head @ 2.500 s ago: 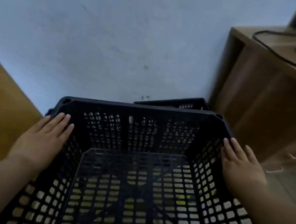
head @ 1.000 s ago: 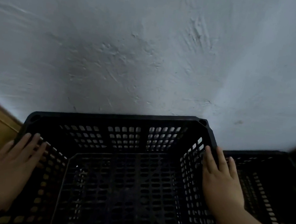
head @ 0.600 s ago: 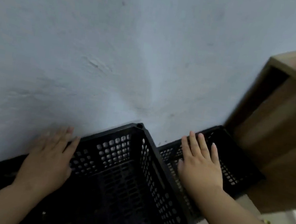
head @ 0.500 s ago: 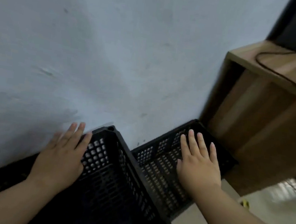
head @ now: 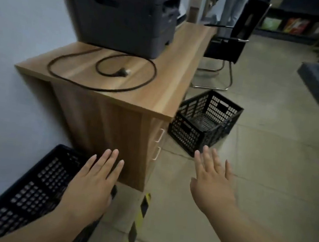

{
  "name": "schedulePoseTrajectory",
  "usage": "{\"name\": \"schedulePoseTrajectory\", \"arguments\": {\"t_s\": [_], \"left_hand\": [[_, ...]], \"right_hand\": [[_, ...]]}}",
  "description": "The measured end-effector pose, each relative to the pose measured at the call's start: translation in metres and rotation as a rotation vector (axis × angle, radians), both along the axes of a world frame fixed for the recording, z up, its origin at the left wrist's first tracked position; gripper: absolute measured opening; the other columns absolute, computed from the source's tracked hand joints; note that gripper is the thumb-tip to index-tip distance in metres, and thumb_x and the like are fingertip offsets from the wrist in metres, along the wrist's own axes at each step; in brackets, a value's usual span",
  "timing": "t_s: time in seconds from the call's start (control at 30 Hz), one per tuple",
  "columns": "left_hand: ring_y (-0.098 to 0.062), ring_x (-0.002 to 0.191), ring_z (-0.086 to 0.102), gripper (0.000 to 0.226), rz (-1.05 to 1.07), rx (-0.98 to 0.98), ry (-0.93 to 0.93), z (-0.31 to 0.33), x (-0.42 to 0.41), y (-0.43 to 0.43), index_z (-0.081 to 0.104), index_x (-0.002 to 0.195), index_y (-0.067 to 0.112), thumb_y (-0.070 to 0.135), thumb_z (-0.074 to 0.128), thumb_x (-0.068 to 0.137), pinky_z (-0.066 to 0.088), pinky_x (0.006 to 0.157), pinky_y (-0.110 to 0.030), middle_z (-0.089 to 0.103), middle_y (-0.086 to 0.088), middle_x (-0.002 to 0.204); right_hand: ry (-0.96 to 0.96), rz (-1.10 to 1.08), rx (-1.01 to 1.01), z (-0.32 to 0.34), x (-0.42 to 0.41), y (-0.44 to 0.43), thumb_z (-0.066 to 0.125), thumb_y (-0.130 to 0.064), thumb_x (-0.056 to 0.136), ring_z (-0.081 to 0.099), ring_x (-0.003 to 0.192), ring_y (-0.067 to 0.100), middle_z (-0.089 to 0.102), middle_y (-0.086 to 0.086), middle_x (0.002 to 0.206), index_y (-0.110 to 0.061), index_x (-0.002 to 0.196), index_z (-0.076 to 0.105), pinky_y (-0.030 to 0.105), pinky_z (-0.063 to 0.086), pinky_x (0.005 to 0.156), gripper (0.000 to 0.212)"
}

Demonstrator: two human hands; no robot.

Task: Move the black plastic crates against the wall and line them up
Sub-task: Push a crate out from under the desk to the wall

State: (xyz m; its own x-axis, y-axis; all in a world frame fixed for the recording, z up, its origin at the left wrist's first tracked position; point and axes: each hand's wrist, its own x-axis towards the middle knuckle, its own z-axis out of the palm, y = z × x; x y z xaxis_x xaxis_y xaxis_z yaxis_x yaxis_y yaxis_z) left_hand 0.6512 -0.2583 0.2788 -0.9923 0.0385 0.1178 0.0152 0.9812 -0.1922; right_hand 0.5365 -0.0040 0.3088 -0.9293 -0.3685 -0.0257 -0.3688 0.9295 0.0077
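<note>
A black plastic crate (head: pixel 29 191) lies at the lower left against the pale wall (head: pixel 6 60), beside the wooden cabinet. My left hand (head: pixel 94 181) hovers flat over its near right corner with fingers spread and holds nothing. Another black crate (head: pixel 204 124) stands on the floor past the cabinet's front right corner, away from the wall and turned at an angle. My right hand (head: pixel 213 182) is open in the air over the floor, its fingertips pointing at that crate and short of it.
A wooden cabinet (head: pixel 114 115) with white drawer handles stands between the two crates; a dark printer (head: pixel 124 12) and a looped black cable (head: pixel 104 69) lie on top. A black chair (head: pixel 232 39) stands behind. Yellow-black tape (head: pixel 137 219) marks the grey floor.
The view has swung right from the wall to the room. Both hands have let go of the crates at the wall and lifted; the right hand now reaches over open floor.
</note>
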Motion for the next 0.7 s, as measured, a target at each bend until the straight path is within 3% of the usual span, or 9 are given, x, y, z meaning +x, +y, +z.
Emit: {"name": "schedulePoseTrajectory", "arguments": {"t_s": [0.1, 0.23, 0.3, 0.37, 0.43, 0.5, 0.6, 0.63, 0.7], "left_hand": [[-0.027, 0.138, 0.02, 0.062, -0.092, 0.053, -0.02, -0.007, -0.081, 0.091, 0.062, 0.123, 0.01, 0.032, 0.048, 0.066, -0.002, 0.114, -0.036, 0.053, -0.014, 0.135], [-0.029, 0.139, 0.021, 0.065, -0.154, 0.072, -0.004, -0.018, -0.172, 0.183, 0.059, 0.125, 0.008, 0.021, 0.047, 0.062, 0.0, 0.114, -0.037, 0.052, -0.015, 0.137], [-0.027, 0.132, 0.033, 0.07, -0.171, 0.081, -0.056, -0.017, -0.211, 0.212, 0.06, 0.124, 0.007, 0.02, 0.054, 0.055, 0.003, 0.113, -0.037, 0.052, -0.016, 0.136], [-0.027, 0.132, 0.041, 0.071, -0.176, 0.047, -0.089, -0.018, -0.248, 0.229, 0.06, 0.124, 0.007, 0.022, 0.059, 0.054, 0.002, 0.113, -0.037, 0.052, -0.016, 0.136], [-0.027, 0.129, 0.045, 0.075, -0.149, 0.023, -0.092, -0.022, -0.285, 0.237, 0.058, 0.126, 0.008, 0.024, 0.07, 0.054, 0.001, 0.112, -0.037, 0.051, -0.015, 0.138], [-0.028, 0.134, 0.039, 0.087, -0.09, 0.045, -0.102, -0.02, -0.319, 0.245, 0.049, 0.134, 0.01, 0.025, 0.077, 0.054, -0.004, 0.112, -0.037, 0.04, -0.015, 0.145], [-0.021, 0.143, -0.004, 0.085, -0.071, 0.041, -0.009, -0.034, -0.372, 0.244, 0.005, 0.145, 0.014, 0.029, 0.059, 0.081, -0.025, 0.104, -0.034, -0.008, -0.009, 0.152], [-0.022, 0.143, 0.0, 0.085, -0.048, 0.042, -0.009, -0.036, -0.391, 0.243, 0.01, 0.145, 0.014, 0.03, 0.061, 0.08, -0.021, 0.106, -0.035, -0.006, -0.009, 0.15], [-0.026, 0.14, 0.024, 0.088, 0.005, 0.047, -0.096, -0.046, -0.431, 0.236, 0.036, 0.141, 0.012, 0.033, 0.076, 0.065, -0.006, 0.112, -0.038, 0.015, -0.013, 0.149]], "right_hand": [[0.019, -0.088, 0.04, 0.006, -0.062, 0.089, 0.022, -0.032, 0.097, -0.036, 0.132, 0.013, -0.039, -0.004, 0.136, -0.021, 0.146, -0.018, 0.036, -0.042, 0.086, 0.065], [0.012, -0.147, 0.1, 0.007, -0.129, 0.176, 0.023, -0.03, 0.096, -0.038, 0.125, 0.01, -0.039, -0.003, 0.136, -0.02, 0.146, -0.017, 0.034, -0.045, 0.081, 0.065], [0.002, -0.172, 0.102, 0.006, -0.159, 0.202, 0.023, -0.029, 0.096, -0.036, 0.131, 0.012, -0.038, -0.004, 0.139, -0.02, 0.146, -0.017, 0.036, -0.042, 0.088, 0.065], [-0.021, -0.195, 0.098, 0.003, -0.188, 0.217, 0.022, -0.031, 0.097, -0.029, 0.139, 0.017, -0.033, -0.002, 0.149, -0.02, 0.146, -0.017, 0.042, -0.03, 0.105, 0.064], [-0.039, -0.207, 0.104, 0.0, -0.219, 0.225, 0.022, -0.034, 0.097, -0.026, 0.141, 0.019, -0.028, 0.0, 0.154, -0.02, 0.146, -0.018, 0.045, -0.019, 0.112, 0.065], [-0.044, -0.206, 0.105, -0.006, -0.253, 0.23, 0.023, -0.034, 0.097, -0.026, 0.142, 0.019, -0.027, 0.0, 0.155, -0.02, 0.146, -0.018, 0.045, -0.017, 0.113, 0.065], [-0.045, -0.191, 0.101, -0.018, -0.308, 0.231, 0.024, -0.034, 0.097, -0.026, 0.142, 0.018, -0.029, -0.001, 0.153, -0.021, 0.146, -0.018, 0.046, -0.017, 0.113, 0.066], [-0.041, -0.183, 0.099, -0.022, -0.329, 0.23, 0.024, -0.034, 0.097, -0.027, 0.141, 0.018, -0.032, -0.003, 0.15, -0.021, 0.146, -0.018, 0.045, -0.02, 0.112, 0.066], [-0.035, -0.156, 0.111, -0.03, -0.375, 0.225, 0.023, -0.034, 0.097, -0.032, 0.137, 0.015, -0.035, -0.004, 0.145, -0.021, 0.145, -0.019, 0.041, -0.031, 0.103, 0.066]]}}
